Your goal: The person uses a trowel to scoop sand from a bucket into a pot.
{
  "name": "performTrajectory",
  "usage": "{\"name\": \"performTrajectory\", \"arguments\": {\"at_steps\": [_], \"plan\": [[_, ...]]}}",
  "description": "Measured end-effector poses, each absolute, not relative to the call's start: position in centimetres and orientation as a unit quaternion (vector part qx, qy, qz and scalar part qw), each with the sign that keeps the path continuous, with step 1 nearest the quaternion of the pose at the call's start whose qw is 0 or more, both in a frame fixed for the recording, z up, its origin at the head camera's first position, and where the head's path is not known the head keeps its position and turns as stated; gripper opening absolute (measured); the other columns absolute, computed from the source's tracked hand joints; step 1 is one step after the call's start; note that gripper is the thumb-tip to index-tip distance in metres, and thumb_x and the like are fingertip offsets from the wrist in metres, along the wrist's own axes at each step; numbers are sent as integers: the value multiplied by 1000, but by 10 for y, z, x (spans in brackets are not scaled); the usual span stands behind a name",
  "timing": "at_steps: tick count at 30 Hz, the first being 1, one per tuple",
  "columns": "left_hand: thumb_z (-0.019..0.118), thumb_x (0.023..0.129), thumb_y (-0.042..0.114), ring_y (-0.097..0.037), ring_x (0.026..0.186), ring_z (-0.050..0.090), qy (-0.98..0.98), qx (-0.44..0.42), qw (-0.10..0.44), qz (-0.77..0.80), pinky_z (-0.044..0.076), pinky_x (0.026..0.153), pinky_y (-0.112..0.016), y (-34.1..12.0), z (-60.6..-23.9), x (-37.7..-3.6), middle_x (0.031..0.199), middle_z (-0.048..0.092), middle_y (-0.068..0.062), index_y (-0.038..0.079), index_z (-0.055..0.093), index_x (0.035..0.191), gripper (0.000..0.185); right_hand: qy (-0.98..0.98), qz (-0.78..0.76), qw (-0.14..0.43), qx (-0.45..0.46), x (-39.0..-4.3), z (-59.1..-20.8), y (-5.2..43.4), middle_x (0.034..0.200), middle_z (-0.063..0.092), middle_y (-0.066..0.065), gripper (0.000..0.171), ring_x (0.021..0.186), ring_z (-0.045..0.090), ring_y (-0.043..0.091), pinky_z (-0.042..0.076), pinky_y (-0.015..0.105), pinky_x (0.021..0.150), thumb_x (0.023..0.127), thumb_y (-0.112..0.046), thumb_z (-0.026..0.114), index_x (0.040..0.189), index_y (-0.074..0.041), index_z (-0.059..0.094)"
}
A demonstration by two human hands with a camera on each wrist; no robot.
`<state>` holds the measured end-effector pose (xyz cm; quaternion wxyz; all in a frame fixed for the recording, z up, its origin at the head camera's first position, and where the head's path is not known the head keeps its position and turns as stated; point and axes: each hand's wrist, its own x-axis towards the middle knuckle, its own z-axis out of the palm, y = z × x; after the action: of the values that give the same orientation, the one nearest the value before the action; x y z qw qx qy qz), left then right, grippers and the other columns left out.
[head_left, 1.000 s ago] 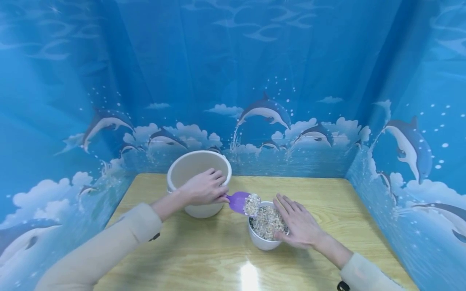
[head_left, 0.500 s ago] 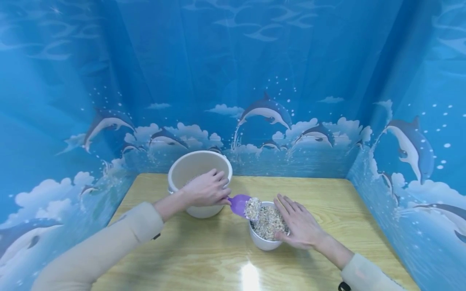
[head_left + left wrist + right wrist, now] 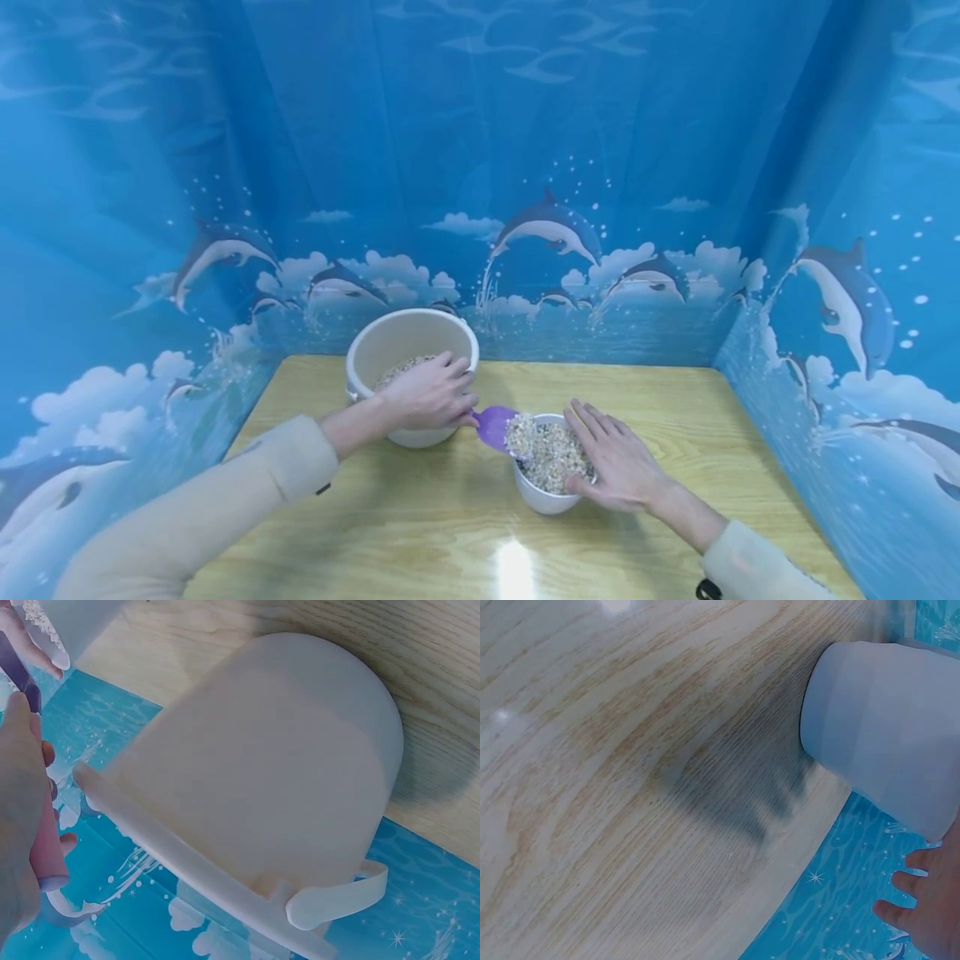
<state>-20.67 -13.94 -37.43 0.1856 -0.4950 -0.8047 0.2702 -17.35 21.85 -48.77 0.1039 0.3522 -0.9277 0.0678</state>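
Note:
My left hand [image 3: 431, 390] grips a purple scoop [image 3: 492, 428] heaped with pale, coarse grainy mix. In the left wrist view the fingers wrap round its pink handle [image 3: 48, 847]. The scoop's front end overlaps the left rim of a small white pot [image 3: 542, 502]. Similar grainy mix [image 3: 558, 460] fills the pot almost to its rim, with dark bits along the edge. My right hand [image 3: 618, 465] rests with straight fingers against the pot's right side, thumb at the near rim. The pot [image 3: 881, 727] stands on the table in the right wrist view.
Just behind my left hand stands a large white bucket [image 3: 422, 438] with a side handle [image 3: 337, 900] and more grainy mix inside. The wooden table [image 3: 420, 533] is walled on three sides by a blue dolphin-print curtain [image 3: 420, 150].
The scoop has shifted slightly right and down, bringing its load over the pot's rim. More of the mix inside the bucket shows. My right hand has stayed in place.

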Motion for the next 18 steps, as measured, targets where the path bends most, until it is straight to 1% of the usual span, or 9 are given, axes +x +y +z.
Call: {"name": "performTrajectory", "arguments": {"at_steps": [6, 14, 18], "plan": [[35, 108, 66, -16, 103, 59, -798, -497, 184, 288, 51, 86, -31, -135, -378, -206, 104, 73, 6, 28, 71, 101, 52, -928, 64, 107, 352, -174, -489, 219, 170, 30, 25, 113, 150, 44, 48, 42, 66, 117, 95, -89, 23, 163, 1, 30], [34, 108, 67, -16, 105, 60, -800, -492, 176, 294, 52, 87, -32, -135, -381, -205, 106, 74, 5, 28, 71, 103, 54, -928, 61, 106, 351, -174, -489, 219, 171, 31, 24, 111, 151, 44, 47, 42, 64, 117, 95, -88, 30, 164, -1, 29], [33, 108, 67, -16, 105, 59, -800, -491, 175, 297, 51, 86, -31, -134, -381, -204, 105, 73, 5, 28, 71, 103, 55, -928, 62, 107, 351, -174, -489, 219, 170, 31, 24, 111, 150, 44, 47, 42, 65, 117, 95, -88, 28, 163, 0, 31]]}}
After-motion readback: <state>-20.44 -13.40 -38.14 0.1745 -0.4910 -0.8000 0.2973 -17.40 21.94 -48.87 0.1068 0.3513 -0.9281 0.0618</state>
